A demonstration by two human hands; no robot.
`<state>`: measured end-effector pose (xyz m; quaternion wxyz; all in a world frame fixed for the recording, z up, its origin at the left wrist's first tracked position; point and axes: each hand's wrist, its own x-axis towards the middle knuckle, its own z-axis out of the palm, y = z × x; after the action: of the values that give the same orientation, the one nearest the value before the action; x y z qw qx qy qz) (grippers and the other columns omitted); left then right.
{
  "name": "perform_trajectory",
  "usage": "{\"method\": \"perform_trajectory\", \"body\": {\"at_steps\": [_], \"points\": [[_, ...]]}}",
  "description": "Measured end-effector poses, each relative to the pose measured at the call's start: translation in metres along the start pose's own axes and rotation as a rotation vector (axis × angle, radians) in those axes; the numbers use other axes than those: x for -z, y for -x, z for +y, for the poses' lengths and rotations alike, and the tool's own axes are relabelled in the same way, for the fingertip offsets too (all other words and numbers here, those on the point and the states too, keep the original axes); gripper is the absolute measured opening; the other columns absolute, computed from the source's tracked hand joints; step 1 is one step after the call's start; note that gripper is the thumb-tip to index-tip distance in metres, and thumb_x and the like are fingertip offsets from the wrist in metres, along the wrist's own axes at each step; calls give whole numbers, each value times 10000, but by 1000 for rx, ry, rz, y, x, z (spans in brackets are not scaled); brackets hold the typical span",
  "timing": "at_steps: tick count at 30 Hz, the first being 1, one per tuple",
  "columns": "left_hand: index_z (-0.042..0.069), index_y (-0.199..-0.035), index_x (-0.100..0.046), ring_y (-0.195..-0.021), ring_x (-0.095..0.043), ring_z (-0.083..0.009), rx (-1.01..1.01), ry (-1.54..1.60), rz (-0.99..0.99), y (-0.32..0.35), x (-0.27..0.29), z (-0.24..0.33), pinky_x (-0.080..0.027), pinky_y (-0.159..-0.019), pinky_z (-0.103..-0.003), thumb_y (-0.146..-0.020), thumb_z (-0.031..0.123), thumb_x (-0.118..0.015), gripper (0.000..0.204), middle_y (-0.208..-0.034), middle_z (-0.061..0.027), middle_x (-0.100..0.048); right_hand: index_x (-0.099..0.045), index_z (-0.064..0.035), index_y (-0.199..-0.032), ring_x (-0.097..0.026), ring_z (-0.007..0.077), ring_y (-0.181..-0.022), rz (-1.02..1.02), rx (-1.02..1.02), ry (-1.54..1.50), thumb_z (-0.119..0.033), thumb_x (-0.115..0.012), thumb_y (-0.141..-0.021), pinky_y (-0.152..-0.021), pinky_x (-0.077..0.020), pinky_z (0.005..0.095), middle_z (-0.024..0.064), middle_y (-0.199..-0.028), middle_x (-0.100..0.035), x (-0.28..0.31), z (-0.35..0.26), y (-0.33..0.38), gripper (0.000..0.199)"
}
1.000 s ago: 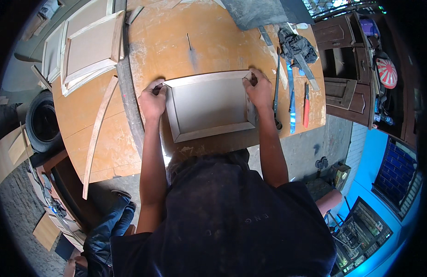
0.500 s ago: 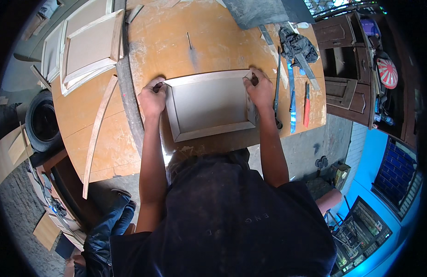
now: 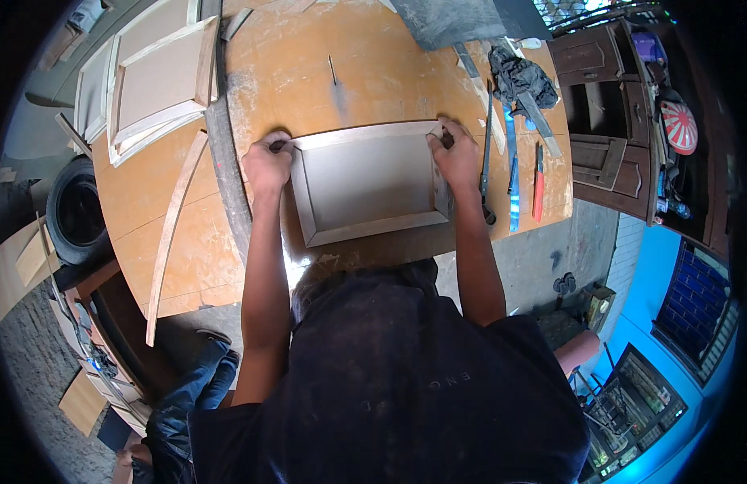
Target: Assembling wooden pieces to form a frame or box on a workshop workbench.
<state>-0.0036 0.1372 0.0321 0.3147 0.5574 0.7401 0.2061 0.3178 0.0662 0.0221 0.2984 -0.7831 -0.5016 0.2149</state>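
A rectangular wooden frame (image 3: 377, 229) with mitred corners and a flat pale panel inside it rests tilted near the front of the worktable. Its far left corner is gripped by my left hand (image 3: 265, 168), with fingers curled and thumb at the side rail. At the far right corner, my right hand (image 3: 458, 161) pinches the frame in the same way. The undersides of both hands' fingertips are hidden. Beyond the frame, a thin pointed tool or nail (image 3: 332, 70) stands out on the orange-brown tabletop (image 3: 373, 89).
Several similar framed panels (image 3: 159, 77) are stacked at the far left. A long wood strip (image 3: 176, 230) overhangs the left edge. On the right lie a red-handled tool (image 3: 539, 184), a blue strip (image 3: 514, 189), a dark rod (image 3: 486, 153) and a black cloth (image 3: 520, 77). Someone's legs (image 3: 197, 383) show lower left.
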Motion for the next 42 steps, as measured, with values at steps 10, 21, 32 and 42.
{"method": "perform_trajectory", "body": {"at_steps": [10,21,32,42], "points": [[127,-982,-802,-668,-680,-102,105,17,-89,-9,9,3,-545,-686,-260,-811,161,-807,175,-792,-53,-757,-673,3,-1196,-671,324,-872,9,39,10,-90,-780,-779,-810,-541,397,192,-1018,-669,1,4,-1,440],[52,-1085,-758,-675,-647,-79,14,160,-36,-4,-3,-20,-532,-660,-240,-841,123,-791,257,-836,-44,-747,-675,-21,-1200,-689,268,-819,15,71,19,-148,-780,-808,-786,-549,362,154,-945,-694,1,5,-2,425],[-3,-1118,-717,-857,-717,-163,118,269,-146,73,33,-54,-557,-790,-289,-813,144,-823,355,-963,-115,-764,-676,-37,-1162,-706,286,-791,-5,-57,-19,-174,-742,-839,-763,-559,398,155,-919,-719,35,18,46,357],[-20,-996,-732,-814,-741,-200,179,66,-253,132,37,-51,-578,-767,-313,-751,186,-858,344,-893,-135,-762,-686,-41,-1122,-704,295,-873,-113,-155,-42,-144,-759,-825,-797,-549,394,163,-949,-716,41,32,101,323]]}}
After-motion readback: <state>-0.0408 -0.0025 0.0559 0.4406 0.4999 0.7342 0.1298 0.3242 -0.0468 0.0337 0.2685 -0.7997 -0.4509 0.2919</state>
